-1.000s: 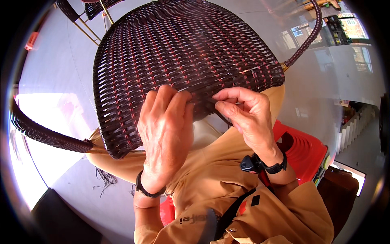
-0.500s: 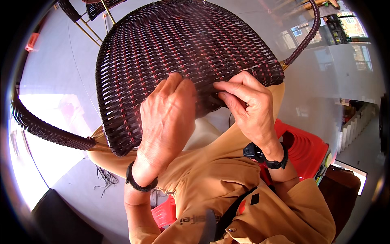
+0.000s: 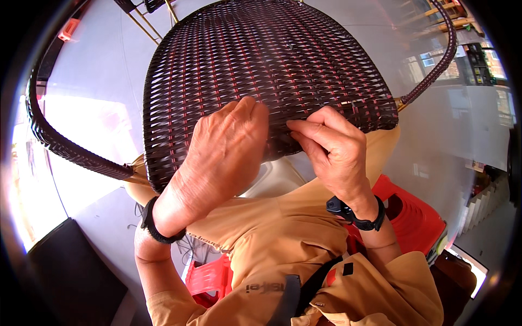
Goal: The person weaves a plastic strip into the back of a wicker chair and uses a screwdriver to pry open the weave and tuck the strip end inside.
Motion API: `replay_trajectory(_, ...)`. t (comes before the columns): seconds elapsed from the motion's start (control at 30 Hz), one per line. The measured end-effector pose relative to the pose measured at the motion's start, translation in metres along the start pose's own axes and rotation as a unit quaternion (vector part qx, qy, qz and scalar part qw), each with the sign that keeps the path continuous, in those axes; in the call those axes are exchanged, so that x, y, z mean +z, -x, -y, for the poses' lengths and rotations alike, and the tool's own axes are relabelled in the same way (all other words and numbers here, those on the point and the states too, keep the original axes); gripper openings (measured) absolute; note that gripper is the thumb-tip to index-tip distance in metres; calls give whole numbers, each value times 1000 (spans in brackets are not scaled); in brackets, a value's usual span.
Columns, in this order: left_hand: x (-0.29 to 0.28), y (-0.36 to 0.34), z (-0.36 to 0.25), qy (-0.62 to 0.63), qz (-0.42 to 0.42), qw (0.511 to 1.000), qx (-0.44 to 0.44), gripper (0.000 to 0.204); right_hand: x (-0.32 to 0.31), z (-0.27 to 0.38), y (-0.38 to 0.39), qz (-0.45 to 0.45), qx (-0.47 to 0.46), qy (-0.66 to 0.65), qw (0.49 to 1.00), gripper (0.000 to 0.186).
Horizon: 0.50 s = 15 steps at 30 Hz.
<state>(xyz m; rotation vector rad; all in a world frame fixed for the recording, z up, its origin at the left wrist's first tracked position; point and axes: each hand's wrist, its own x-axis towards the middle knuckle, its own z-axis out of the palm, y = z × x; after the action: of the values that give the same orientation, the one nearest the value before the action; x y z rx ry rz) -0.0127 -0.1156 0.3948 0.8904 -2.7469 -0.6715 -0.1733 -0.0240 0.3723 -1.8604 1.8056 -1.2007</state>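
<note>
My left hand (image 3: 225, 155) lies flat, fingers together, on the near edge of the woven wicker chair seat (image 3: 261, 70); my right hand (image 3: 331, 149) pinches a strand just beside it.

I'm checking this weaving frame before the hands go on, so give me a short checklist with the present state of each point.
1. Left hand lies flat on the woven seat: ok.
2. Right hand pinches at the near weave edge: ok.
3. Strand actually caught between the right fingertips: cannot tell, too small.
4. Seat propped on the lap: ok.
5. Wrapped chair arm lies apart from both hands: ok.
</note>
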Motion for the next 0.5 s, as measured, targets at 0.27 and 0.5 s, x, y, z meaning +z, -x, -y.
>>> replay_trajectory(0.27, 13, -2, 4, -4, -36, 997, 67, 20, -2, -6, 4, 18, -58, 1, 998, 22)
replay_trajectory(0.5, 18, -3, 1, -28, -42, 996, 72, 20, -5, -7, 5, 47, -138, 89, 985, 23)
